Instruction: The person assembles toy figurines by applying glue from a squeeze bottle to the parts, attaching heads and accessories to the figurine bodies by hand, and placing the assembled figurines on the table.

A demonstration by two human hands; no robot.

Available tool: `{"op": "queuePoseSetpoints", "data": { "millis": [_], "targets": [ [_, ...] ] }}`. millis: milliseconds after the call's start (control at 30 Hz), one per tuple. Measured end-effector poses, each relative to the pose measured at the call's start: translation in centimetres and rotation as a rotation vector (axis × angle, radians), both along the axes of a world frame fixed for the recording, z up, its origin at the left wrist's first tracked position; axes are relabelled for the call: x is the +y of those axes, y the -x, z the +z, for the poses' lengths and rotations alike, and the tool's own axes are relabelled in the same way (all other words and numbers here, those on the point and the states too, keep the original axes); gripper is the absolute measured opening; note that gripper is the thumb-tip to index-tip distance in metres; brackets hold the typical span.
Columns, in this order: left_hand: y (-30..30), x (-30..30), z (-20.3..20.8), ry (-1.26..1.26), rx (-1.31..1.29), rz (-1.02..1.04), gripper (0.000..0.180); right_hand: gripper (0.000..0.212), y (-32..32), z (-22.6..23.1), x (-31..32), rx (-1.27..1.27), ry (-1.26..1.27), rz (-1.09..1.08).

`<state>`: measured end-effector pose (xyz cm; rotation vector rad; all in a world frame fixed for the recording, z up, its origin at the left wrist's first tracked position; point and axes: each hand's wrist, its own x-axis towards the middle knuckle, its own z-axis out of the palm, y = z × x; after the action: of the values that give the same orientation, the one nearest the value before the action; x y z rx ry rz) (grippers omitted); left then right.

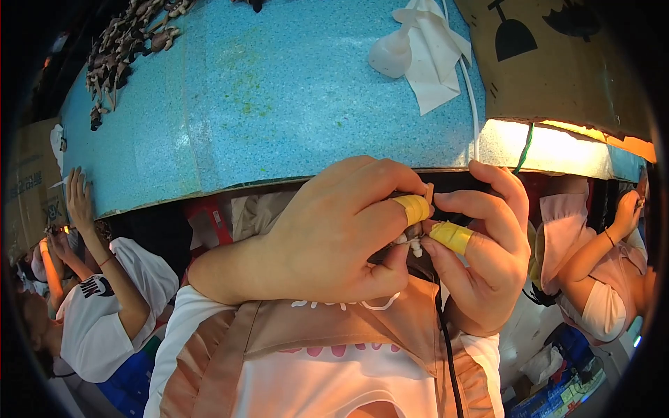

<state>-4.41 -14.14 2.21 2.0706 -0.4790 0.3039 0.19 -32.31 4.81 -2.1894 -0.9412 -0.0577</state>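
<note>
- At the far left a co-worker in a white shirt [104, 313] rests a raised hand [80, 198] against the edge of the blue work table [265, 97].
- A heap of small dark pieces [129, 42] lies on the table's upper left part.
- The left hand [327, 233] is curled nearly closed just below the table edge, its forefinger wrapped in yellow tape [412, 207]; its forefinger and thumb pinch a small dark part [412, 240] with pale tips.
- That small dark part sits between the two hands, close to the chest and mostly hidden by the fingers, so its shape cannot be told.
- The right hand [488, 258] is half closed, its finger bound in yellow tape [451, 237] and pressing on the same part from the right; fingertips of both hands touch.
- A black cord [446, 348] hangs down from the hands over a pink apron [306, 334].
- A crumpled white cloth [418, 49] lies on the table above, beside a brown cardboard sheet [564, 63].
- At the far right another person in pink [599, 272] holds a raised arm.
</note>
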Motion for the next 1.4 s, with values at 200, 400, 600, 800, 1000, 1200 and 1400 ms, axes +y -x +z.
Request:
{"op": "queuePoseSetpoints", "data": {
  "millis": [200,400,600,800,1000,1200,1400],
  "targets": [
    [0.2,0.0,0.1,0.001,0.063,-0.022,0.036,0.014,-0.2,0.9,0.1,-0.058,0.117,0.1],
    [0.2,-0.2,-0.1,-0.006,0.027,-0.005,0.037,0.013,-0.4,0.2,0.0,-0.056,0.095,0.083],
    [0.3,0.1,0.2,-0.022,0.077,-0.027,0.036,0.014,-0.6,0.2,0.1,-0.04,0.08,0.111],
    [0.1,-0.3,-0.2,-0.056,0.072,0.007,0.035,0.015,-0.8,0.2,0.2,-0.052,0.106,0.104],
    [0.1,0.3,0.0,0.153,0.11,-0.051,0.033,0.018,-0.8,-1.5,-0.1,0.204,-0.257,0.125],
    [0.1,0.1,-0.3,0.162,0.025,-0.043,0.031,0.021,-0.2,-1.3,0.2,0.041,-0.232,0.033],
    [0.0,0.3,-0.2,0.184,0.014,-0.087,0.03,0.022,0.2,-0.8,0.3,-0.09,-0.103,0.025]
  ]
}}
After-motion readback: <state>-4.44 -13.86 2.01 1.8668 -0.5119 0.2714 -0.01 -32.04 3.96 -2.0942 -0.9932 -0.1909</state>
